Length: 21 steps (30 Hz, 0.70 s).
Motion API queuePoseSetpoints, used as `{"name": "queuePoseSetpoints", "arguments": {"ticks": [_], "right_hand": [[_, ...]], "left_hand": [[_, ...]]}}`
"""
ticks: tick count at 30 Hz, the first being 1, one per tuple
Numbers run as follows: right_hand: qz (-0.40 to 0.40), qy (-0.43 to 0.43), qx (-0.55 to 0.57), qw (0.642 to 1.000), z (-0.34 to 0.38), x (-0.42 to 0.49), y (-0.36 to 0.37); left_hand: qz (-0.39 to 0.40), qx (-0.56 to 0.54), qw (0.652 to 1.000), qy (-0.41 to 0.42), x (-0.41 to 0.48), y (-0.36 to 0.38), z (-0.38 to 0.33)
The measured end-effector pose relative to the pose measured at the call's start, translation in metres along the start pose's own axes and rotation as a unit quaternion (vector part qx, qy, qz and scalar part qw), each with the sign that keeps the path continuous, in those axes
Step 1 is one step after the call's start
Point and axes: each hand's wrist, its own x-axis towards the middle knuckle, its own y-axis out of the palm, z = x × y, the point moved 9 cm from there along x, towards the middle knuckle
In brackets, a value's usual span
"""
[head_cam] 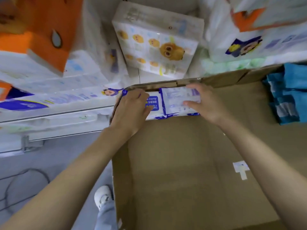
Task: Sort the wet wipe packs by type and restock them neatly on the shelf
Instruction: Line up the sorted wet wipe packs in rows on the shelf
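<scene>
Lifting both together could be risky: blue-label pack is clasped by the curled left grip, white pack pinched by the right grip, both against the box wall just beyond. Slick wrap may slip; the white pack's hidden front could be missorted.

White shoe just beside an open cardboard box, blue folded cloths at right
</scene>
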Motion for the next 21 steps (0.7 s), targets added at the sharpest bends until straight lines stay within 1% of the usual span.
{"name": "queuePoseSetpoints", "arguments": {"ticks": [3,6,9,11,14,16,18,19,20,21], "right_hand": [[0.017,-0.018,-0.071,0.997,0.001,0.008,0.004],[0.027,0.000,-0.097,0.995,-0.002,0.013,0.003],[0.017,0.019,-0.149,0.989,-0.001,0.015,-0.001],[-0.010,0.027,-0.161,0.986,0.002,0.014,-0.005],[-0.040,0.036,-0.151,0.987,0.007,0.003,-0.010],[-0.043,0.061,-0.117,0.990,0.006,-0.011,-0.010],[-0.035,0.110,-0.036,0.993,0.000,-0.030,-0.008],[-0.032,0.141,0.036,0.989,-0.004,-0.041,-0.006],[-0.032,0.173,0.121,0.977,-0.005,-0.054,-0.004],[-0.035,0.206,0.206,0.956,-0.001,-0.070,-0.002]], "left_hand": [[0.026,0.014,0.999,-0.013,0.003,0.008,-0.001],[0.041,0.055,0.997,-0.044,0.010,0.009,0.006],[0.052,0.114,0.990,-0.060,0.017,0.009,0.007],[0.037,0.118,0.991,-0.050,0.016,0.008,0.002],[-0.006,0.065,0.997,-0.038,0.008,0.001,-0.005],[0.011,0.024,0.998,-0.062,0.000,0.002,0.002],[0.034,-0.061,0.992,-0.102,-0.013,0.004,0.012],[0.031,-0.123,0.985,-0.119,-0.022,0.004,0.017],[0.021,-0.193,0.972,-0.135,-0.033,0.003,0.021],[0.015,-0.275,0.948,-0.156,-0.047,0.002,0.025]]}}
